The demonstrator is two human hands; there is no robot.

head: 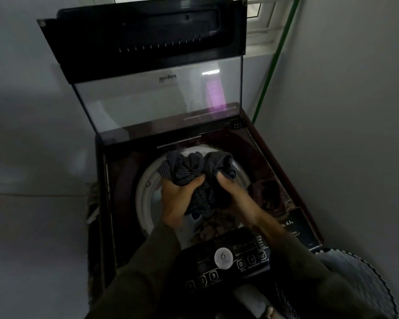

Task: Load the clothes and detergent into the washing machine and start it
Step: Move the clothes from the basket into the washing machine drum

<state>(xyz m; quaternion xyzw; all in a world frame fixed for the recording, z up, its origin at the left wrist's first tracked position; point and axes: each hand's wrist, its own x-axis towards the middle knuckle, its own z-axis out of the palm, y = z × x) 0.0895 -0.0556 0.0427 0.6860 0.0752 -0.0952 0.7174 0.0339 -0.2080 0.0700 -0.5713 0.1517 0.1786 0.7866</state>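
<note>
A dark top-loading washing machine [272, 157] stands below me with its glass lid [157, 104] raised upright. My left hand [177, 199] and my right hand [235, 199] both grip a bunched dark blue striped garment [189, 166], held just above the round white drum rim [143, 192]. Brownish clothes [214, 224] lie inside the drum under my hands. The black control panel [224, 265] with its round dial and buttons sits at the near edge, between my sleeves.
White walls close in on the left and right of the machine. A green pole [274, 58] leans in the back right corner beside a window. A round dark basket with a scalloped rim [355, 279] stands at the lower right.
</note>
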